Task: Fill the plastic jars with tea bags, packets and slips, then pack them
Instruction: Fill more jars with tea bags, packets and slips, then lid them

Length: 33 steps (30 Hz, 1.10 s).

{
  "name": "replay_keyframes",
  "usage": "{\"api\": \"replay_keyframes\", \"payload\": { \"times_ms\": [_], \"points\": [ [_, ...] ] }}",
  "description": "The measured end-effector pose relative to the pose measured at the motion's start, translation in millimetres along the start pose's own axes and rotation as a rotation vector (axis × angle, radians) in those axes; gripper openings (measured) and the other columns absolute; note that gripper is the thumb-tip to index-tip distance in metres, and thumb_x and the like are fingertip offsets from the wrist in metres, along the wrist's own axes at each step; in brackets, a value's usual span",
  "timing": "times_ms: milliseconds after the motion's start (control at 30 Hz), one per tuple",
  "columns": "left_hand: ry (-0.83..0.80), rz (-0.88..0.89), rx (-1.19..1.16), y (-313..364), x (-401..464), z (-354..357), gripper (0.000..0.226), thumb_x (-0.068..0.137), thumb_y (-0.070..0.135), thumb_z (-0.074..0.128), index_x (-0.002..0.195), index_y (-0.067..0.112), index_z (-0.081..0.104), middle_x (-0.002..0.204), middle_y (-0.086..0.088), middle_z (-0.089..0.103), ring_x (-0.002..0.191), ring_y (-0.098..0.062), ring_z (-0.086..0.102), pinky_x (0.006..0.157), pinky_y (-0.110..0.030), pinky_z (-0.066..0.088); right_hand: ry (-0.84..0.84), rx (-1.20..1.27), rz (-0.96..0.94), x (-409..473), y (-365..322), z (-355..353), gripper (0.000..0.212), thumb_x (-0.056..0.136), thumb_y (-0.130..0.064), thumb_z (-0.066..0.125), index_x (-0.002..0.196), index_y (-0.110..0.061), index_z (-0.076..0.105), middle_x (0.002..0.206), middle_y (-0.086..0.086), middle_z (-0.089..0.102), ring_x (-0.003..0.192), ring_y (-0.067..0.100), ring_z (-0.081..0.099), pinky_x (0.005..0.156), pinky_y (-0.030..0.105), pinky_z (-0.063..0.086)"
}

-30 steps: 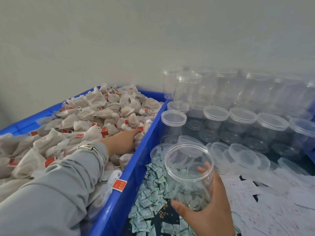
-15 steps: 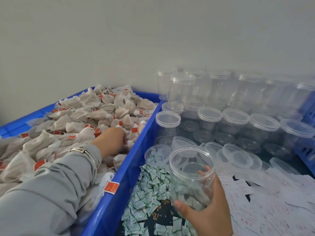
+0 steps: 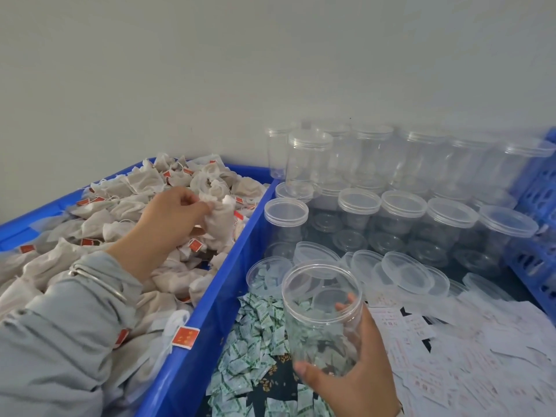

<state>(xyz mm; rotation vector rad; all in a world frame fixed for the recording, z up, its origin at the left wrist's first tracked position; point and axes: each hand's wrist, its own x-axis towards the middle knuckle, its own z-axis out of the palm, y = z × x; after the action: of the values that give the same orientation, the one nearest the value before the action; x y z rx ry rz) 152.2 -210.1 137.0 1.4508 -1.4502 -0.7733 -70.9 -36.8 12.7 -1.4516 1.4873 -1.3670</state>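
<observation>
Jar stood upright, mouth up, gripped by the right hand; left hand pinched tea bags hanging lengthwise below its fingertips.

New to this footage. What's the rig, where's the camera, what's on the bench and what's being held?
There is no machine here: a person works with bare hands, and one wide camera on their head looks forward and down. The left hand pinches tea bags lifted from a heap in a blue crate. The right hand grips an open, clear jar, which looks empty. Beneath the jar lies a pile of small green-and-white packets; to the right lie printed slips. Behind them lie loose lids, then rows of lidded empty jars stacked against the wall.
</observation>
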Motion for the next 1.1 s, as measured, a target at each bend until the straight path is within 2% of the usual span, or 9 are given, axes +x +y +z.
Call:
{"api": "replay_keyframes", "payload": {
  "times_ms": [167,267,400,567,700,867,933,1000,1100],
  "points": [
    [-0.333,-0.133,-0.641,28,-30,12,0.02,0.088,-0.005,0.052,0.076,0.011,0.052,0.061,-0.002,0.064,0.048,-0.011,0.061,0.041,-0.018,0.048,-0.031,-0.104,-0.006,-1,-4,0,0.112,0.034,-0.065,0.081,0.124,-0.068,0.016,0.131,-0.03,0.041,0.124,-0.003,0.042,0.106,0.032,0.041],
    [-0.531,-0.116,-0.615,31,-48,25,0.031,0.086,-0.013,0.047,0.094,0.013,0.062,0.075,-0.008,0.068,0.058,-0.014,0.065,0.048,-0.021,0.052,-0.061,-0.149,0.0,-1,-3,2,0.116,0.036,-0.06,0.083,0.131,-0.054,0.017,0.138,-0.027,0.034,0.131,0.0,0.036,0.11,0.033,0.036],
    [-0.738,0.035,-0.346,32,-71,38,0.049,0.086,-0.012,0.052,0.085,0.031,0.075,0.085,-0.002,0.072,0.077,-0.012,0.069,0.062,-0.022,0.055,-0.076,-0.259,-0.026,-1,0,3,0.12,0.042,-0.063,0.081,0.132,-0.055,0.002,0.138,-0.032,0.023,0.134,-0.004,0.025,0.108,0.012,0.022],
    [-0.695,0.388,0.144,33,-91,46,0.022,0.067,0.018,0.059,0.078,0.037,0.062,0.078,0.016,0.065,0.072,0.002,0.06,0.065,-0.014,0.046,-0.017,-0.225,-0.007,1,-1,2,0.117,0.037,-0.063,0.079,0.133,-0.054,0.014,0.133,-0.03,0.034,0.128,-0.001,0.037,0.107,0.031,0.037],
    [-0.62,0.552,0.361,31,-97,47,0.019,0.07,0.038,0.061,0.084,0.047,0.053,0.098,0.028,0.054,0.087,-0.002,0.056,0.076,-0.016,0.042,-0.001,-0.235,0.007,4,0,3,0.121,0.038,-0.057,0.083,0.142,-0.044,0.024,0.134,-0.026,0.04,0.127,-0.002,0.04,0.103,0.029,0.042],
    [-0.619,0.495,0.318,30,-94,46,0.036,0.081,0.017,0.064,0.087,0.051,0.056,0.104,0.026,0.055,0.084,-0.005,0.061,0.082,-0.03,0.047,0.03,-0.19,0.013,3,1,2,0.124,0.038,-0.054,0.086,0.14,-0.047,0.017,0.135,-0.033,0.035,0.128,-0.009,0.033,0.102,0.013,0.033],
    [-0.614,0.435,0.311,29,-90,43,0.046,0.08,0.005,0.058,0.09,0.051,0.058,0.103,0.014,0.063,0.071,-0.024,0.064,0.075,-0.041,0.051,0.025,-0.168,0.007,2,-1,1,0.122,0.038,-0.055,0.085,0.138,-0.048,0.017,0.136,-0.032,0.034,0.128,-0.008,0.033,0.101,0.009,0.031],
    [-0.508,0.422,0.272,25,-79,41,0.052,0.079,0.0,0.056,0.087,0.051,0.06,0.099,0.021,0.065,0.083,-0.03,0.065,0.074,-0.032,0.053,0.009,-0.153,0.005,2,-3,1,0.121,0.035,-0.059,0.08,0.141,-0.043,0.023,0.136,-0.027,0.037,0.129,-0.003,0.036,0.105,0.026,0.038],
    [-0.282,0.344,0.222,15,-48,35,0.05,0.081,0.0,0.058,0.077,0.05,0.063,0.088,0.031,0.064,0.083,-0.002,0.062,0.058,-0.011,0.046,0.037,-0.127,0.012,-2,-6,0,0.121,0.032,-0.065,0.077,0.138,-0.046,0.021,0.134,-0.026,0.039,0.126,-0.005,0.038,0.107,0.03,0.039]
  ]
}}
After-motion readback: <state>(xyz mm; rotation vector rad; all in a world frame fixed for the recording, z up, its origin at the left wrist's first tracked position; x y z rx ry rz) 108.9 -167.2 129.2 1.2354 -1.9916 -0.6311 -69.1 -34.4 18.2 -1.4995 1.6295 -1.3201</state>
